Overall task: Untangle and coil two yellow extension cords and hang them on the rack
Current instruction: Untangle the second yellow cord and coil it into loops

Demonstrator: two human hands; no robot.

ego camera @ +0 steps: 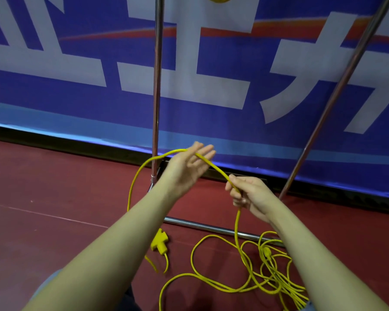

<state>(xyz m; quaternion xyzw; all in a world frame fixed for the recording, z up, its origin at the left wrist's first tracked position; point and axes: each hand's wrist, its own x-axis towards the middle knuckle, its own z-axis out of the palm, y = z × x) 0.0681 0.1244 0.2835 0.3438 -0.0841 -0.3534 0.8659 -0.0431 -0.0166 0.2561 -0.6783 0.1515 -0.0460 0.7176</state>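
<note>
Right hand fingers pinch cord; left hand fingers straight, cord draped across. Probably keep loops even; tangle at 5 o'clock.

head cam | looks forward-down | close over hands | single view

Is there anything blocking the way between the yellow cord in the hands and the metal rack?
Nothing visible is. The right hand grips the yellow cord, which lies across the open left hand, and the rack stands just behind with only open air between. The rest of the cord lies tangled on the floor.
</note>
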